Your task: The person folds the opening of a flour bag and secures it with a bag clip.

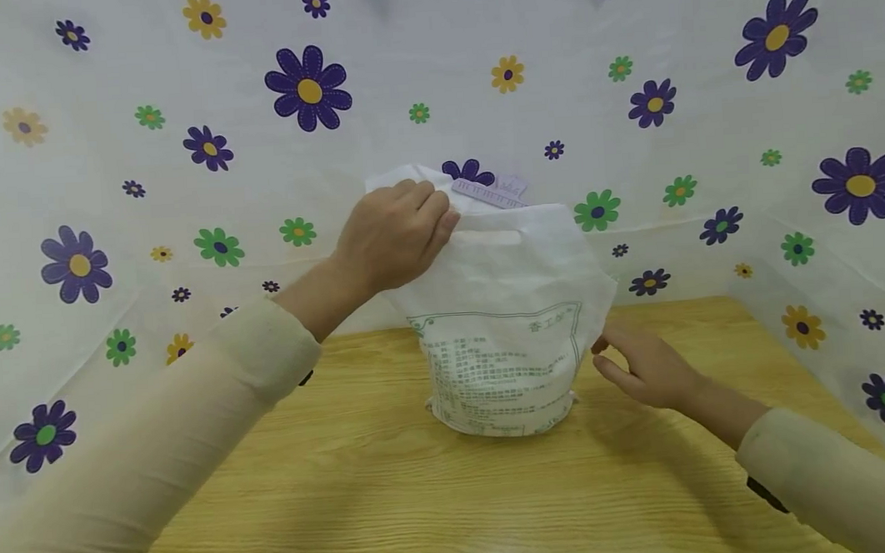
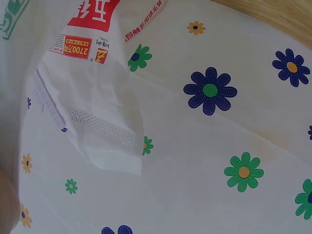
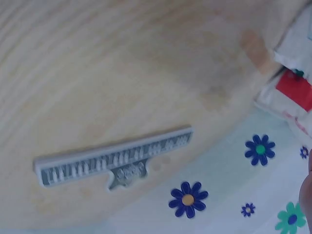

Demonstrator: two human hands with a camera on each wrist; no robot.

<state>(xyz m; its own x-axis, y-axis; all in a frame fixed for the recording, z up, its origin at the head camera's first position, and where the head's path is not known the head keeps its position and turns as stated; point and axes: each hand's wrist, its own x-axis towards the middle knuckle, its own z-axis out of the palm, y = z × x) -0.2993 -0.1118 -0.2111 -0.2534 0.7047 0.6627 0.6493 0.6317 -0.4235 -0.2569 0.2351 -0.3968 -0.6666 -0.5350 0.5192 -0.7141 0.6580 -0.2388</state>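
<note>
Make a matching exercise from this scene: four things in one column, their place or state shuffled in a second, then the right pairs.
Things:
1. left hand
2. right hand
3. white bag
4. sealing clip

Place or state:
A. stands upright on the wooden table
B. open, by the bag's lower right side
C. grips the bag's folded top
D. lies flat on the table behind the bag

Pairs: 1-C, 2-B, 3-A, 4-D
</note>
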